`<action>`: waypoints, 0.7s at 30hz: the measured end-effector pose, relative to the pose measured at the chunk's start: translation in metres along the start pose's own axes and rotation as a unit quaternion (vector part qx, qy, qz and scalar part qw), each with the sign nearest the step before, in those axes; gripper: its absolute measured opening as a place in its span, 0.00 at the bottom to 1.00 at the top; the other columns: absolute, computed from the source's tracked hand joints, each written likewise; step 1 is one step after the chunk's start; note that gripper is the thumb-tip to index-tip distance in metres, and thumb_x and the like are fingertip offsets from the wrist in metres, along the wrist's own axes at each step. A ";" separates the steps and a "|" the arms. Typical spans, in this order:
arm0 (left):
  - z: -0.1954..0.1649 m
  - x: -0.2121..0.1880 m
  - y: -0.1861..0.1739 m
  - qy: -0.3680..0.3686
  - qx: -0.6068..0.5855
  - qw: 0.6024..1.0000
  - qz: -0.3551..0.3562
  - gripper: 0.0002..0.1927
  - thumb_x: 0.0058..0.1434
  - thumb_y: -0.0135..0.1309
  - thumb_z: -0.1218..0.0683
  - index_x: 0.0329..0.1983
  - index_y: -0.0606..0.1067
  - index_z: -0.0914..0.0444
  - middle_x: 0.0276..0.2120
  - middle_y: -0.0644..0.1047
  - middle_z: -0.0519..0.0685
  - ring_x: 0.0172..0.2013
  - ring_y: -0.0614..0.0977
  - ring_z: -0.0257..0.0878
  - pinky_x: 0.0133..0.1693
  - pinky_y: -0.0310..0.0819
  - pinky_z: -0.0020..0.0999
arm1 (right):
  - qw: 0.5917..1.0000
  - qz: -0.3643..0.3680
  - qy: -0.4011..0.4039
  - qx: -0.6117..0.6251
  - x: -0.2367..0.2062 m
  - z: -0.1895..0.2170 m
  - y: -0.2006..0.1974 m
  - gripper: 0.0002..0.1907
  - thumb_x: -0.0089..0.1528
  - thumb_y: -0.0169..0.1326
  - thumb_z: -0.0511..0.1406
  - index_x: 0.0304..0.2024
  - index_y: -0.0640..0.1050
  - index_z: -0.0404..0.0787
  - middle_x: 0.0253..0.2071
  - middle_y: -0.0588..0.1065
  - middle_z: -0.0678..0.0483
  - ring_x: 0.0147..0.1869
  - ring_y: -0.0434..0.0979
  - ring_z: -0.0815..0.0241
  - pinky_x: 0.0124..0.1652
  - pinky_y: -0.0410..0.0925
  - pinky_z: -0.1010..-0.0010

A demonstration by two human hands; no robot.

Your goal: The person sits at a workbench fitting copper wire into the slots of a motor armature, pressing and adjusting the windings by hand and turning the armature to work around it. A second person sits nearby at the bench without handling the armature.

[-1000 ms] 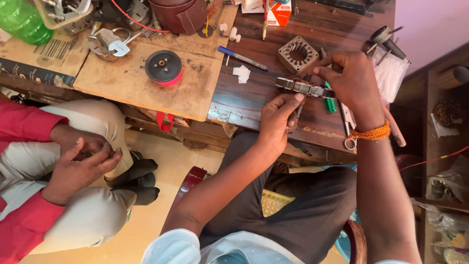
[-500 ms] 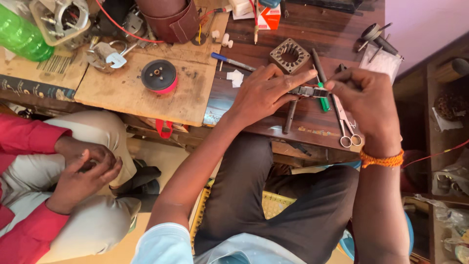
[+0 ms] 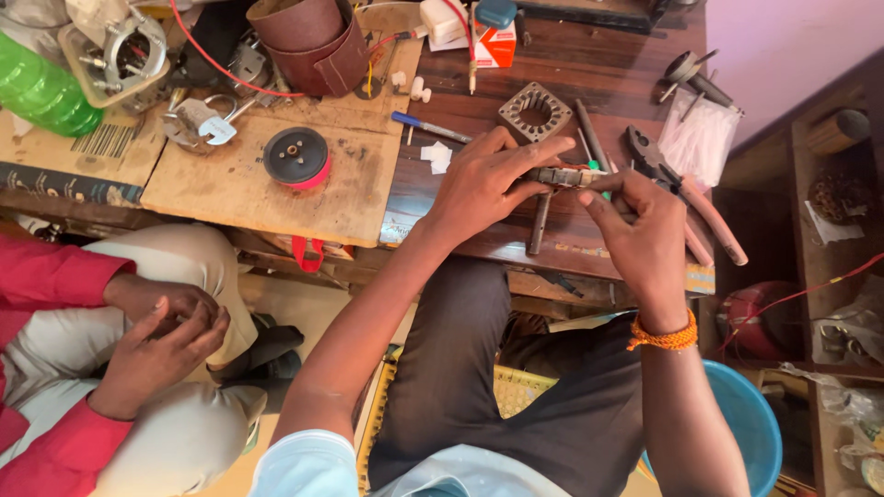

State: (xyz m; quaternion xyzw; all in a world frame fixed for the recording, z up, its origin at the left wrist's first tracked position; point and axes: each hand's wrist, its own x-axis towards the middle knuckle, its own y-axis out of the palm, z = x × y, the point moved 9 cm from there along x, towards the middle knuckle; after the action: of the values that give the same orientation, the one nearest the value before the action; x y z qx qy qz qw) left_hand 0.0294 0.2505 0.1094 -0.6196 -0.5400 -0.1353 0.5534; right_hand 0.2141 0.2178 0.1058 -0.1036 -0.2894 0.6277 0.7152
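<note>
My left hand [image 3: 483, 184] and my right hand [image 3: 645, 230] both grip a small grey metal part [image 3: 560, 176] just above a dark wooden workbench [image 3: 552, 64]. The left fingers pinch its left end, and the right thumb and fingers close on its right end. A green-handled screwdriver [image 3: 589, 155] lies right behind it. Below the part a dark metal rod [image 3: 537, 225] lies on the bench. A square metal frame with a round hole [image 3: 535, 111] sits just beyond my left fingers. Pliers with reddish handles [image 3: 686, 198] lie beside my right hand.
A person in red sleeves [image 3: 55, 276] sits at the left, hands clasped on a knee. A cardboard sheet [image 3: 230, 189] carries a black-and-red disc [image 3: 296, 156]. There is a green bottle [image 3: 41, 92], brown leather rolls [image 3: 308, 37], a blue pen [image 3: 428, 126] and a blue bucket [image 3: 750, 423].
My left hand has risen from the bench edge and closed on the metal part's left end. My right hand has dropped lower on its right end. The view has shifted.
</note>
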 end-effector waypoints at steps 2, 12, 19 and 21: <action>0.000 0.001 -0.001 -0.001 0.001 1.000 0.006 0.40 0.56 0.71 0.53 0.70 0.68 0.43 0.36 0.75 0.40 0.38 0.75 0.40 0.45 0.74 0.38 | 1.000 -0.022 -0.011 0.013 0.002 0.001 -0.003 0.06 0.66 0.63 0.32 0.40 0.80 0.33 0.22 0.60 0.66 0.27 0.53 0.75 0.27 0.49 0.75; -0.003 0.005 -0.007 0.010 0.026 0.999 0.044 0.37 0.57 0.70 0.53 0.69 0.70 0.44 0.31 0.72 0.44 0.34 0.77 0.38 0.40 0.76 0.38 | 0.999 -0.032 -0.007 -0.017 -0.005 0.007 0.004 0.07 0.63 0.63 0.31 0.44 0.82 0.36 0.20 0.58 0.62 0.25 0.51 0.73 0.25 0.47 0.73; -0.005 0.008 -0.011 0.012 -0.001 0.999 0.047 0.21 0.58 0.69 0.54 0.55 0.79 0.49 0.40 0.82 0.38 0.36 0.79 0.37 0.40 0.78 0.35 | 0.997 -0.049 -0.029 -0.046 -0.010 0.009 0.001 0.06 0.63 0.63 0.31 0.43 0.83 0.36 0.19 0.57 0.58 0.24 0.52 0.70 0.25 0.49 0.71; -0.004 0.008 -0.010 -0.001 -0.007 0.998 0.054 0.20 0.57 0.69 0.54 0.54 0.81 0.50 0.42 0.82 0.37 0.37 0.79 0.37 0.41 0.79 0.34 | 0.997 -0.046 -0.031 -0.052 -0.013 0.007 0.005 0.07 0.62 0.64 0.31 0.43 0.83 0.36 0.18 0.59 0.56 0.23 0.53 0.69 0.24 0.51 0.71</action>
State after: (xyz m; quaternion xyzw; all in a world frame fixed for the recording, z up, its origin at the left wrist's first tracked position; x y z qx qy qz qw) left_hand 0.0258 0.2494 0.1225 -0.6522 -0.5052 -0.1081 0.5547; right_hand 0.2056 0.2046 0.1054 -0.1079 -0.3480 0.5813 0.7275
